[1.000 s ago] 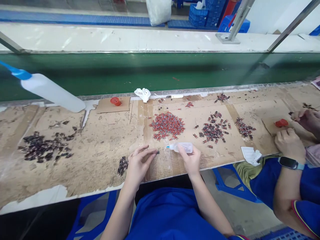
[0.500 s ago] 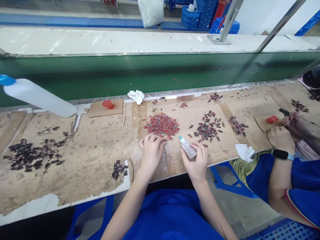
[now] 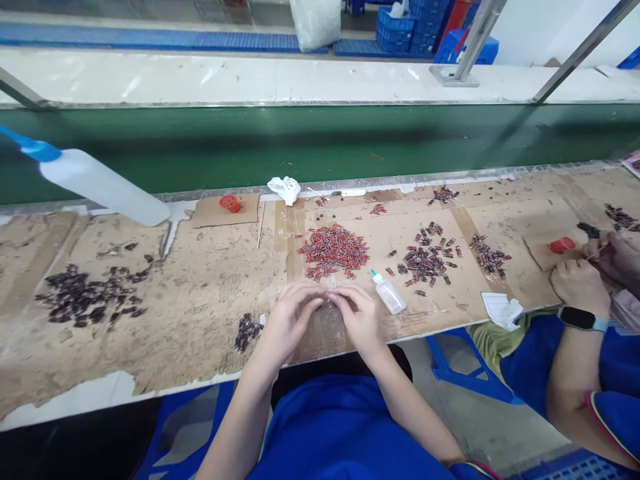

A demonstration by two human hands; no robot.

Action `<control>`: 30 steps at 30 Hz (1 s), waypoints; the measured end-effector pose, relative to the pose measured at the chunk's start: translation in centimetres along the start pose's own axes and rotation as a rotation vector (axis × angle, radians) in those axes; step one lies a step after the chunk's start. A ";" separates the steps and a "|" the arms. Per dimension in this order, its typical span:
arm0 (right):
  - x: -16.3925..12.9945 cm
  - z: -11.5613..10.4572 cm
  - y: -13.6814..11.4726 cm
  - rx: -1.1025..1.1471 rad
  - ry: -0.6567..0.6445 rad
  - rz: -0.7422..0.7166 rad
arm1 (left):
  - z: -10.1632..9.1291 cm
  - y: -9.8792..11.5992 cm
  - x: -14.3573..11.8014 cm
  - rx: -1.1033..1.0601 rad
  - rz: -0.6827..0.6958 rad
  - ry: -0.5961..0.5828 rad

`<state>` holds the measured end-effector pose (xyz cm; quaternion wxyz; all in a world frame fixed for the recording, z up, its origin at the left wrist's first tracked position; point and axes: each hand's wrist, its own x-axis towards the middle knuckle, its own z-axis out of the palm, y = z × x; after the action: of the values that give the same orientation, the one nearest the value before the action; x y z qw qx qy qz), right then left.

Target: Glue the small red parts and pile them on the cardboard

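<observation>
My left hand [image 3: 295,317] and my right hand [image 3: 357,313] meet at the fingertips in front of a heap of small red and silver parts [image 3: 334,250]. Fingers of both hands are pinched together; whatever lies between them is too small to make out. Just right of my right hand, a small clear squeeze bottle [image 3: 390,295] with a blue tip lies on the cardboard [image 3: 320,340]. Further right is a looser pile of dark and red parts [image 3: 425,261].
A large white bottle [image 3: 105,183] with a blue nozzle leans at the left, beyond dark parts [image 3: 80,293]. A red cup [image 3: 230,203] and crumpled tissue [image 3: 285,189] sit at the back. At right, a co-worker's hand [image 3: 577,287] is near another red cup [image 3: 561,245].
My right hand has let go of the squeeze bottle, now lying on the cardboard, and has moved left to meet my left hand. The whole view has shifted slightly.
</observation>
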<state>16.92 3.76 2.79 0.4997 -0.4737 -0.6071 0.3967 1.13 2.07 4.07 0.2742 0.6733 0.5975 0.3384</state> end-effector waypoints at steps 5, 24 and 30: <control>-0.7 0.7 0.8 0.019 0.020 0.153 | 0.6 -1.7 -1.7 0.240 -0.122 0.050; -1.2 0.6 -0.6 0.250 0.012 0.404 | 0.9 0.7 -1.8 -0.215 -0.142 0.180; -1.3 0.4 -1.2 0.279 -0.021 0.393 | 0.6 1.9 -1.9 -0.259 -0.095 0.189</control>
<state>16.40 2.18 3.55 0.4671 -0.5050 -0.4478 0.5712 2.66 0.00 4.89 0.3168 0.5686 0.6032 0.4610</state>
